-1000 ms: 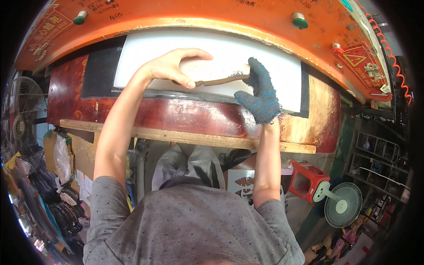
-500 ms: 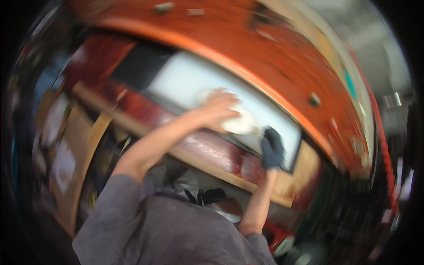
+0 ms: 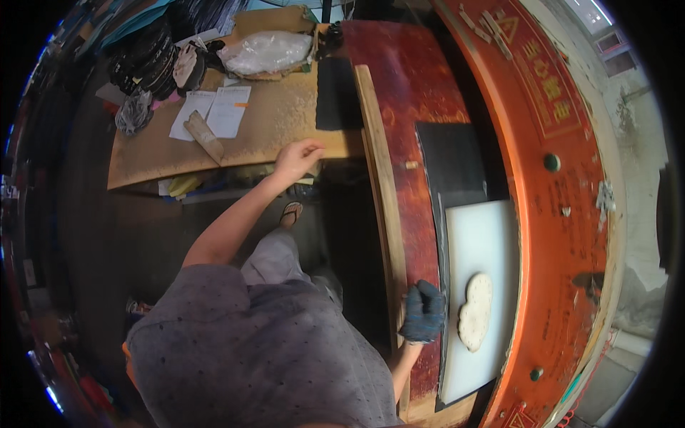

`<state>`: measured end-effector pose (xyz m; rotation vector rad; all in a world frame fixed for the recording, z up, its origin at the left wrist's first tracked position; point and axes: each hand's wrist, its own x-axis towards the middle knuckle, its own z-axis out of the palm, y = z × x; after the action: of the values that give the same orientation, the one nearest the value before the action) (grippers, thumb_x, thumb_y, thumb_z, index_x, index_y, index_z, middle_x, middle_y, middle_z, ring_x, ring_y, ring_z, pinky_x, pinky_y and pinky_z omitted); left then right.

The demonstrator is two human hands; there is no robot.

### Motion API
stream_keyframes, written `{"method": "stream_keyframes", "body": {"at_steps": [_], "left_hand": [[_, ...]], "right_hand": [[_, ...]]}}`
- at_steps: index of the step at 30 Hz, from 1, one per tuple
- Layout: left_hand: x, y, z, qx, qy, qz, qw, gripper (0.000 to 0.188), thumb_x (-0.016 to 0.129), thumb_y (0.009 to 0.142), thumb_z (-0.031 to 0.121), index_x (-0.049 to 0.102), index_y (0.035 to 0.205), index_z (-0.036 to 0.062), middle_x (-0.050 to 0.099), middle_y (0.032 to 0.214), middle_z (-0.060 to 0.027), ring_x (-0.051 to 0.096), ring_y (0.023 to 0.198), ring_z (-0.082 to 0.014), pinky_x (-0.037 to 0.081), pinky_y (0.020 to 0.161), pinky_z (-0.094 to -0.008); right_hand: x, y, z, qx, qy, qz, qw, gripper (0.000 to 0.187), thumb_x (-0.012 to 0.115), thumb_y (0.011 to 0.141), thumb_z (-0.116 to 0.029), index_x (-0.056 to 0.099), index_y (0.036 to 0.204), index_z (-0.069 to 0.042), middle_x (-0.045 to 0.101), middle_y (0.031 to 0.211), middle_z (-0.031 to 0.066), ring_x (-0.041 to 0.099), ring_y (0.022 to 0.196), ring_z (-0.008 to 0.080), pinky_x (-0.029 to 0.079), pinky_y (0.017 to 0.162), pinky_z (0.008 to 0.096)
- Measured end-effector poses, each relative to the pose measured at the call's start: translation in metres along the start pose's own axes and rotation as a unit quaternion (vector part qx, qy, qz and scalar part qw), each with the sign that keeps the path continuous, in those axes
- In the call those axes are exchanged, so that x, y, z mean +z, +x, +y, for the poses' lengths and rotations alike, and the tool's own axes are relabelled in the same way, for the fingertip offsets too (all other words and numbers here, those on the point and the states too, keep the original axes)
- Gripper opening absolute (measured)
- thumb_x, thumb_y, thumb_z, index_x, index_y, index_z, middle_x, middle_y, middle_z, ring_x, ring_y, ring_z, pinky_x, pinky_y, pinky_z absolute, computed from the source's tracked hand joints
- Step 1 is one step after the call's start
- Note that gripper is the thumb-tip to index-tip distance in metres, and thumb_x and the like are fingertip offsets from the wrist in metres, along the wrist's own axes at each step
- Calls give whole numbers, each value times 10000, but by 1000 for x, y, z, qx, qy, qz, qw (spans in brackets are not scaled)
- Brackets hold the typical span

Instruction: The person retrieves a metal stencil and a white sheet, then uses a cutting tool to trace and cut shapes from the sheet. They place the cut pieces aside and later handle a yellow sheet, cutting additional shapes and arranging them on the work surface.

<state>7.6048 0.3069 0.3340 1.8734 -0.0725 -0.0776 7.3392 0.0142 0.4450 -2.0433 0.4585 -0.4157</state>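
Note:
My bare left hand (image 3: 298, 162) is raised at the near edge of the brown table (image 3: 275, 135); its fingers are curled in, and nothing shows in them. A dark blue-grey glove covers my right hand (image 3: 424, 312), which rests palm down on the red bench top (image 3: 419, 246) against the edge of a black sheet (image 3: 454, 160). The thumb of the glove stands apart from its fingers. Right of the glove, a flat off-white scalloped piece (image 3: 475, 312) with small dots along its edge lies on a white board (image 3: 479, 235). Neither hand touches that piece.
A long orange machine beam (image 3: 549, 235) runs along the right side. A wooden rail (image 3: 382, 185) edges the bench. The table holds papers (image 3: 227, 113), a worn strip (image 3: 204, 139), a clear plastic bag (image 3: 267, 53) in a carton and a pile of dark pieces (image 3: 146, 60).
My left hand has left the off-white piece on the board and moved over to the table's edge. My view and body have turned left. The right hand has come off the board.

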Motion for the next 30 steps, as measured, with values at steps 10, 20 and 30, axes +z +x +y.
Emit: {"method": "stream_keyframes", "body": {"at_steps": [10,20,30], "left_hand": [[-37,259,-58,114,127,76,982,101,609,842,162,683,900,125,663,915,-92,638,860,-295,506,727,-400],[-51,494,-49,2,178,168,970,293,562,864,358,667,1084,197,672,1054,-100,626,978,-325,500,805,-435],[-28,631,-146,133,282,54,948,518,591,842,398,552,1285,133,613,1184,-167,600,1059,-309,471,892,-413]], "right_hand": [[132,51,-6,-80,-307,114,942,273,668,753,-158,658,988,-20,655,941,182,608,923,373,469,845,439],[158,81,-17,148,-331,214,907,303,517,869,-232,678,941,15,661,900,187,621,860,333,468,814,416],[151,90,-16,232,-398,176,870,230,603,806,-291,734,857,-109,684,893,116,620,873,296,468,816,392]]}}
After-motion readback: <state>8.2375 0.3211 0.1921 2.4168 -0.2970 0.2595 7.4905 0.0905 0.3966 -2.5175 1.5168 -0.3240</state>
